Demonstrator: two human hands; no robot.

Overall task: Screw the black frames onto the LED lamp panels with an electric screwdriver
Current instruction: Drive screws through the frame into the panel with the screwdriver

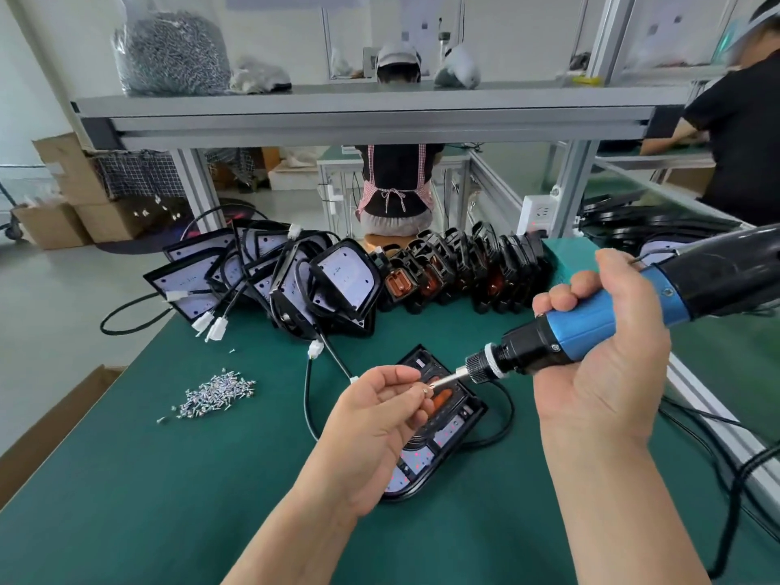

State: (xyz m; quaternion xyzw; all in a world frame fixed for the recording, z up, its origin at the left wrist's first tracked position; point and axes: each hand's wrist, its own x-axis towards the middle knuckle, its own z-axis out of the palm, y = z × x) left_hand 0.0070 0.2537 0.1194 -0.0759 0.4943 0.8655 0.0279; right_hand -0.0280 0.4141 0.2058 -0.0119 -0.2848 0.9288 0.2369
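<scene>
My right hand [599, 352] grips a blue and black electric screwdriver [591, 323], its bit pointing left. My left hand [380, 420] pinches a small silver screw [425, 390] at the tip of that bit. Both hands hover over an LED lamp panel with a black frame [447, 432] lying flat on the green table [169, 479]. Its black cable [498, 432] loops around it. A heap of loose screws [215, 392] lies to the left.
A pile of LED panels with cables [270, 272] sits at the back left. A row of black frames [464, 268] stands at the back centre. An aluminium shelf [363, 116] crosses overhead with a bag of screws [169, 48]. Other persons work behind.
</scene>
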